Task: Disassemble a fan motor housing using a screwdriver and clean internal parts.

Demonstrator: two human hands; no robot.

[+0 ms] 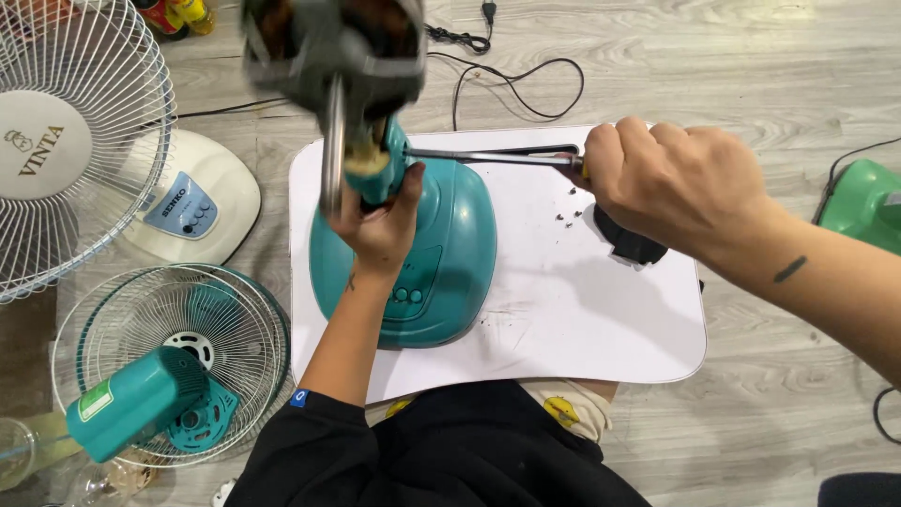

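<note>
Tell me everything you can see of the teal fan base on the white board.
The teal fan base is glossy plastic, a rounded dome with small buttons near its front edge. It stands on the white board; its neck rises to a blurred grey motor. The left hand grips the neck, while the right hand drives a screwdriver into it.

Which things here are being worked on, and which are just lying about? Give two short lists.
In use: teal fan base, fan motor, screwdriver, left hand, right hand, loose screws.

Lying about: white fan, grille, teal motor cover, green object.
</note>
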